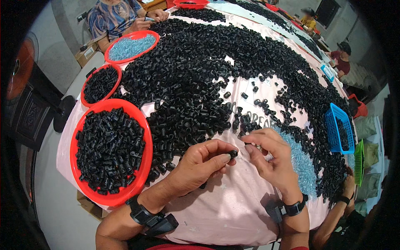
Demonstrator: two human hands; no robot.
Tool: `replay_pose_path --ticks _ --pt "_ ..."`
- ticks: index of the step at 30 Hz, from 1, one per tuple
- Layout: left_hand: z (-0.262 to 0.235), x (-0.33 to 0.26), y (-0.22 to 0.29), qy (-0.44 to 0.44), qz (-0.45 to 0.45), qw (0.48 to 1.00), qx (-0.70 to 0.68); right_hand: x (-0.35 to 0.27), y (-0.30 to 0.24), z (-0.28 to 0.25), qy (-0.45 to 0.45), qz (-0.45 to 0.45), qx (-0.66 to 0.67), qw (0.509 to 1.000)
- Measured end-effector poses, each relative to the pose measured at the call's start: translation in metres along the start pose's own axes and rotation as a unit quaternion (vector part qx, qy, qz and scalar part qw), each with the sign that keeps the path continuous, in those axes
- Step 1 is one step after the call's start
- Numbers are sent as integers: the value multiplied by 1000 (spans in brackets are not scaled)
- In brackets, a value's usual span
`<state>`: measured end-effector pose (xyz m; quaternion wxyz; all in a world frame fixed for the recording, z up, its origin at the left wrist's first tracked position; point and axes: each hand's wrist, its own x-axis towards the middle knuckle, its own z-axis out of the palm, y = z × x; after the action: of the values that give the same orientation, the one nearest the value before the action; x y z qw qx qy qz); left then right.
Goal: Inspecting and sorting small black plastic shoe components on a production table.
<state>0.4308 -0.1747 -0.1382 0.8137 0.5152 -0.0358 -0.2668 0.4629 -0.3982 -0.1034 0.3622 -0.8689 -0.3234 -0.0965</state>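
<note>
My left hand (pixel 204 162) is closed, with a small black plastic part (pixel 233 153) pinched between thumb and fingertips. Just to its right, my right hand (pixel 273 156) has thumb and index finger drawn together; what they hold, if anything, is too small to make out. Both hands are above the pink tablecloth (pixel 225 204), close together and apart. Beyond them spreads a big heap of black plastic parts (pixel 183 83). Partly behind my right hand lies a pile of small clear bluish pieces (pixel 298 162).
At left stand a large red tray (pixel 148 156) of black parts, a smaller red tray (pixel 120 79) of thin black pieces and a red tray (pixel 157 39) of clear bluish pieces. A blue basket (pixel 333 125) stands right. Co-workers' hands (pixel 158 16) are across the table and at lower right (pixel 349 187).
</note>
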Motion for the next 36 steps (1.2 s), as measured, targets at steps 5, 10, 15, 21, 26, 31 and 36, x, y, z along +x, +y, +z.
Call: replay_pose_path --ticks 5,10,15,21,26,31,36 --pt "-1 2 -5 -7 42 998 40 3 -17 2 -7 -91 -22 996" --pt "0 2 -1 13 9 1000 16 2 -15 2 14 -90 -52 994" --pt "1 1 -2 19 30 999 30 2 -17 5 28 -97 -63 993" --pt "4 2 -7 33 43 996 73 1 -20 3 23 -103 -104 989" --pt "2 2 -9 32 42 996 70 0 -23 2 9 -95 -129 987" --pt "4 0 -3 7 18 998 56 1 -22 0 8 -114 -139 984" --pt "4 -2 4 -3 -11 1000 -10 2 -20 -1 27 -83 -39 995"
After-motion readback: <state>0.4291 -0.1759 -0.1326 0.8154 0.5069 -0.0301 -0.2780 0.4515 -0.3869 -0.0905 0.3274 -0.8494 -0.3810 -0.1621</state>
